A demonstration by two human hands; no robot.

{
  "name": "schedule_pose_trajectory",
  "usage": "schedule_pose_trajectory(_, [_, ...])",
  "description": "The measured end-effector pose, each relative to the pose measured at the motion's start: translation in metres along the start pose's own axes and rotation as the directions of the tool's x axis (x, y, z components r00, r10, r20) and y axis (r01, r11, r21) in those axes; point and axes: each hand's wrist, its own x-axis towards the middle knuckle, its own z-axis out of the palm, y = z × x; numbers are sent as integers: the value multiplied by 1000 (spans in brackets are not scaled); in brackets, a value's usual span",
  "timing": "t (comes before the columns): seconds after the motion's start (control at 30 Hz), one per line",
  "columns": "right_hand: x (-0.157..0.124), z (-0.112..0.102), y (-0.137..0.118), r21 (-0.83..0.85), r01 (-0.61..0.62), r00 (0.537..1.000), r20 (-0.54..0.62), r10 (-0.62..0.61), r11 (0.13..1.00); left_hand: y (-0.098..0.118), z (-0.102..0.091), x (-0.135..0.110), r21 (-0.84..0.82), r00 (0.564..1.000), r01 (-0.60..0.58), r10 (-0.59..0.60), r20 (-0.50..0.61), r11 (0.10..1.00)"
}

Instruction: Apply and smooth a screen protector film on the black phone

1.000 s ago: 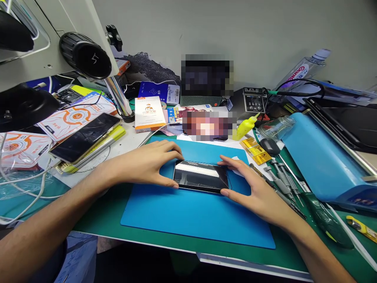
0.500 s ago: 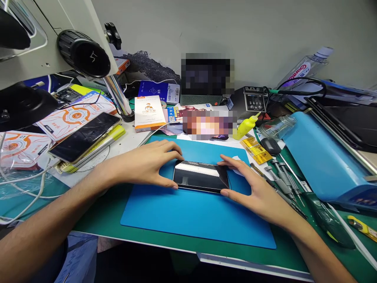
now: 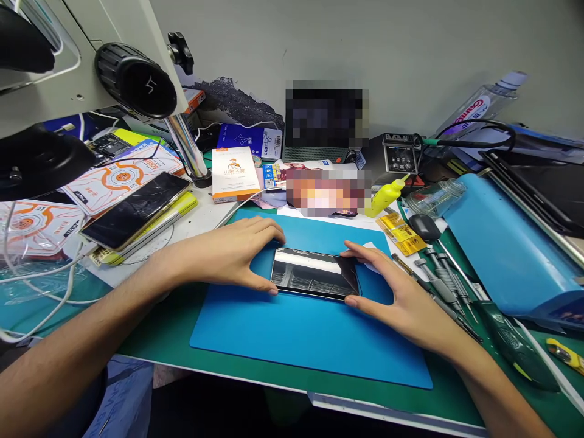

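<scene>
A dark, glossy smartphone [image 3: 314,274] lies lengthwise across the blue mat [image 3: 301,340], screen facing up and catching reflections. My left hand [image 3: 249,252] grips its left end, thumb on the near edge and fingers curled at the far edge. At the right end, my right hand [image 3: 387,283] holds it the same way, with the thumb at the near corner and fingers at the far corner. A small white scrap [image 3: 370,258] shows behind my right fingers.
A microscope arm [image 3: 132,79] overhangs the upper left. Another phone [image 3: 137,210] rests on a yellow-edged stack there. Screwdrivers [image 3: 444,274], a green-handled tool [image 3: 515,340] and a blue case [image 3: 506,249] lie to the right. A yellow bottle [image 3: 387,194] stands behind the mat.
The whole view has shifted slightly, so things appear a little farther right. Reflections on the phone's screen have changed. Both hands keep their hold on the phone.
</scene>
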Motion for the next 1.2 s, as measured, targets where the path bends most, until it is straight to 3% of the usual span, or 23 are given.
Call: schedule_pose_trajectory(1.2, [0, 2, 2, -55, 7, 1000, 4, -6, 998, 5, -4, 1, 11, 1000, -8, 8, 11, 1000])
